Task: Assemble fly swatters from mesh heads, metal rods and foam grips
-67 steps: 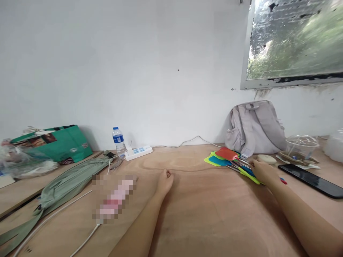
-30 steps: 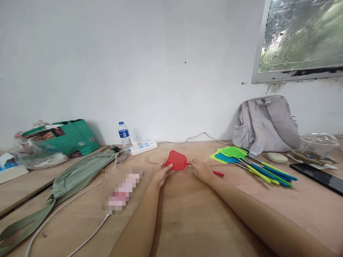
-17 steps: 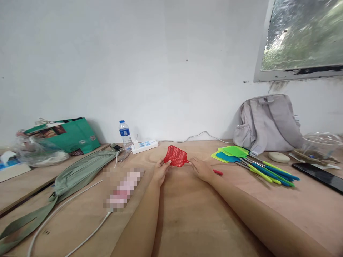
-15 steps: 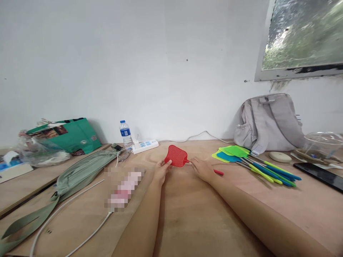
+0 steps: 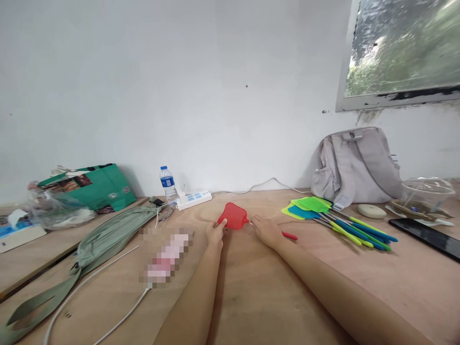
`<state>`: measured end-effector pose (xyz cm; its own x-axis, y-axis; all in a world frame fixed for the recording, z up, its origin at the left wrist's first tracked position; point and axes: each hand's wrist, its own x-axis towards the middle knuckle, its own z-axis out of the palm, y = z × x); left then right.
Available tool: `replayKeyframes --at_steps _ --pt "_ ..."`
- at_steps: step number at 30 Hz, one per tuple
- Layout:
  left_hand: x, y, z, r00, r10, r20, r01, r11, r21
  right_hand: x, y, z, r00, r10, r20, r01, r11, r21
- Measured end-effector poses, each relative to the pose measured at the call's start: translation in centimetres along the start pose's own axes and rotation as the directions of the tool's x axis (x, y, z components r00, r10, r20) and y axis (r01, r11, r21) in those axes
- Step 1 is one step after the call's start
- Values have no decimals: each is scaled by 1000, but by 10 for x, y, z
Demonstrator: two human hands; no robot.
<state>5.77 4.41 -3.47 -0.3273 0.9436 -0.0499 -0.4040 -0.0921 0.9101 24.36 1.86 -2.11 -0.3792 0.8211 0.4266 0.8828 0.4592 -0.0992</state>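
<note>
Between my hands is a red fly swatter (image 5: 235,215), its perforated head turned to the left and its red grip showing beyond my right wrist. My left hand (image 5: 216,232) pinches the lower left edge of the head, thumb on top. Closed around the metal shaft just behind the head is my right hand (image 5: 265,231), which hides part of the shaft. To the right lies a pile of fly swatters (image 5: 312,205) with green, yellow and blue heads and grips, apart from my hands.
A grey backpack (image 5: 355,167) leans on the wall behind the pile. At right are a black phone (image 5: 427,237) and a clear plastic bowl (image 5: 426,194). Leftward stand a water bottle (image 5: 167,184), a power strip (image 5: 194,199), a green waist bag (image 5: 115,235) and a teal bag (image 5: 104,189).
The camera view has shifted slightly, so everything sits a little lower and the right side a little further left. Both hands keep their hold on the red fly swatter.
</note>
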Motion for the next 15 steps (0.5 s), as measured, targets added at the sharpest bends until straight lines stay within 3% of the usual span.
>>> replayKeyframes --at_steps 11,15 --pt "-10 4 2 991 121 54 -115 989 -97 5 12 -10 995 -51 84 27 966 258" --pt "-11 4 7 981 189 42 -184 977 -103 7 16 -14 992 -50 113 16 960 278"
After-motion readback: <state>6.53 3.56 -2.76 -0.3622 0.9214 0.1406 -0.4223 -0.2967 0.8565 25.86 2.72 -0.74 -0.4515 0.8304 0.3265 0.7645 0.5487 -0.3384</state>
